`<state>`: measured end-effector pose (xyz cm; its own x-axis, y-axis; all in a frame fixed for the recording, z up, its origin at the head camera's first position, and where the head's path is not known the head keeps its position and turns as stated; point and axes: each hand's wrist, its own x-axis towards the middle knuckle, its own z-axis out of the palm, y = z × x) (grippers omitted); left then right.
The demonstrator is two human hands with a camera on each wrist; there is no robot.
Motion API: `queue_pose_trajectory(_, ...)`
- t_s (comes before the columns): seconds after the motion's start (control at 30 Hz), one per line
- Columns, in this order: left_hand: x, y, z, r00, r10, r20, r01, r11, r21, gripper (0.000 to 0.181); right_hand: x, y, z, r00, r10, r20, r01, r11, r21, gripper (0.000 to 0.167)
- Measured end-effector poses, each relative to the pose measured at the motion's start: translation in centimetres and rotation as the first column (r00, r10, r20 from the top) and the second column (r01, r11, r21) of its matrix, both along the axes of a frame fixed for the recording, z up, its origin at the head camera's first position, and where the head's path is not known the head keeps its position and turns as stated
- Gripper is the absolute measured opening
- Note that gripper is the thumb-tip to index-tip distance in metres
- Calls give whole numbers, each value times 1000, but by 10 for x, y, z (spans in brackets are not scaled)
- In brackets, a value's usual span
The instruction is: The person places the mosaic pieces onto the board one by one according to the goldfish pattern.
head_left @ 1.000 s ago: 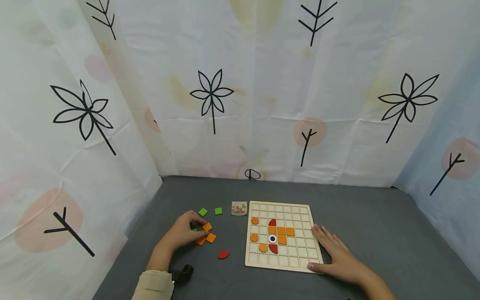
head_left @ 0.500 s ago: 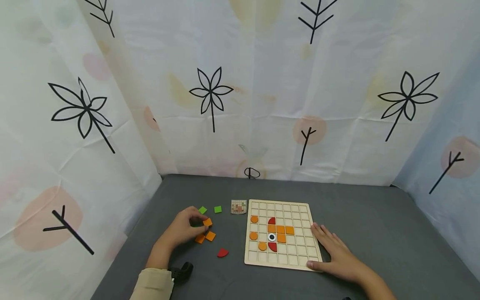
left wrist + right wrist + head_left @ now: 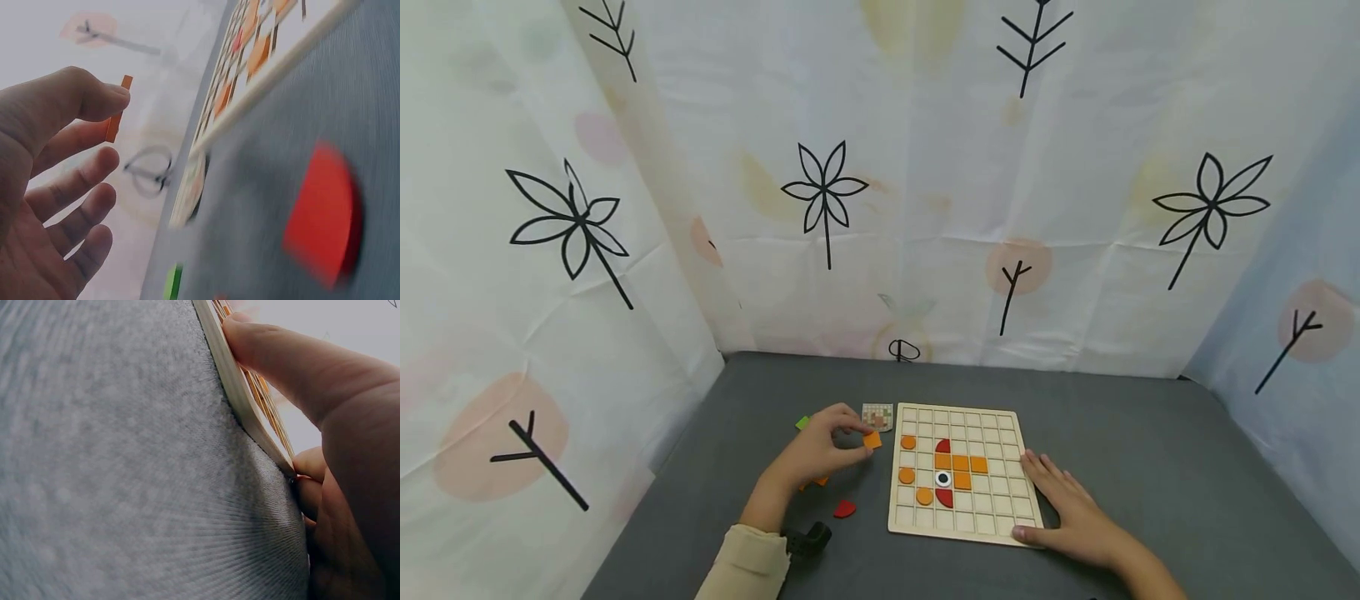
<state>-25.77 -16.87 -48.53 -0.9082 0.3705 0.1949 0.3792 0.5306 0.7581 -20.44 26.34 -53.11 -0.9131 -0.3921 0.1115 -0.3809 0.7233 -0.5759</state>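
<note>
My left hand [image 3: 814, 452] pinches an orange square tile [image 3: 872, 439] between thumb and forefinger, above the table just left of the board. In the left wrist view the tile [image 3: 114, 129] is seen edge-on, the other fingers spread below it. A wooden grid board [image 3: 996, 506] bears orange squares, orange discs [image 3: 924, 496], red quarter-circle pieces [image 3: 944, 498] and a black-and-white eye piece [image 3: 943, 479]. My right hand [image 3: 1077, 518] rests at the board's right edge. Its thumb lies on the near corner; the right wrist view shows the thumb [image 3: 275, 353] over the rim.
A small pattern card [image 3: 877, 416] lies beside the board's far left corner. On the grey table are a loose red quarter-circle [image 3: 845, 509], a green tile [image 3: 802, 423] and orange pieces partly hidden behind my left hand. A patterned curtain [image 3: 955, 325] stands behind the table.
My left hand has picked up an orange square from the loose pieces and carried it right, toward the board. The right hand has stayed on the board's edge.
</note>
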Motion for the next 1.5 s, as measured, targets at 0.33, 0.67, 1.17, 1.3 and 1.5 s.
queue_pose_trajectory(0.33,-8,70,-3,981,-192,6,192,981,-8,29,0,-2,3,1000,-7,27,7,1000,-4,107)
queue_pose_trajectory(0.67,-5,130,-15,958,-287,-7,287,958,-7,27,0,-1,0,999,4,34,-3,1000,-16,106)
queue_pose_trajectory(1.17,-5,159,-32,976,-208,-60,189,954,-232,27,0,-1,1,1000,9,28,-9,1000,-12,105)
queue_pose_trajectory(1.3,-5,159,-34,979,-196,-52,178,954,-242,28,1,-1,2,1000,11,14,-10,1000,-12,104)
queue_pose_trajectory(1.5,-4,156,-32,977,-205,-56,188,957,-220,27,1,0,1,1000,22,-13,-23,1000,-16,103)
